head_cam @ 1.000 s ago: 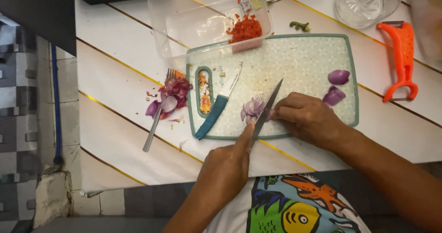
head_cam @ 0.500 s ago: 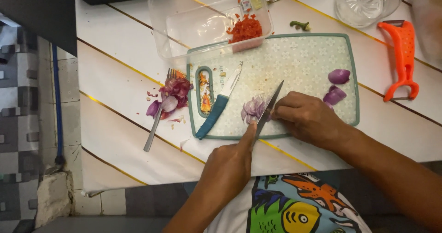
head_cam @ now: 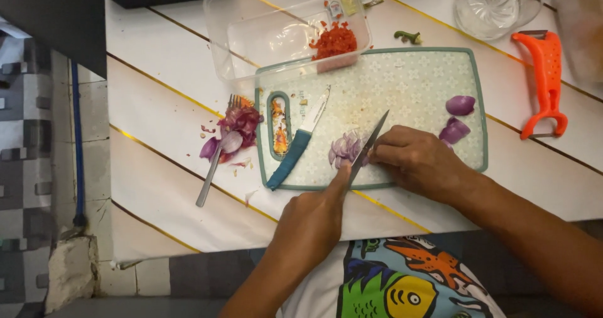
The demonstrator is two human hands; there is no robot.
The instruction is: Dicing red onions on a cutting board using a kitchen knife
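Knives: two; a slim knife [head_cam: 372, 143] in use, a teal-handled knife [head_cam: 299, 143] lying idle on the cutting board [head_cam: 402, 79].
Shallots: one sliced shallot [head_cam: 345, 149], two peeled shallot pieces [head_cam: 457, 118] at the board's right.
Right hand [head_cam: 418, 161]: clenched round the slim knife's handle, blade angled down.
Left hand [head_cam: 311, 220]: forefinger extended, touching the sliced shallot.
Sliced shallot: between both hands, near the board's front edge.
Counter [head_cam: 163, 104]: one fork [head_cam: 217, 158], one clear container [head_cam: 276, 32].

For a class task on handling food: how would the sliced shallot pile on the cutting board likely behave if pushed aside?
The sliced shallot pile is thin loose pieces, so it would probably scatter rather than slide as one. The slices look moist, so some may cling to the knife blade. They seem light and limp, unlikely to roll.
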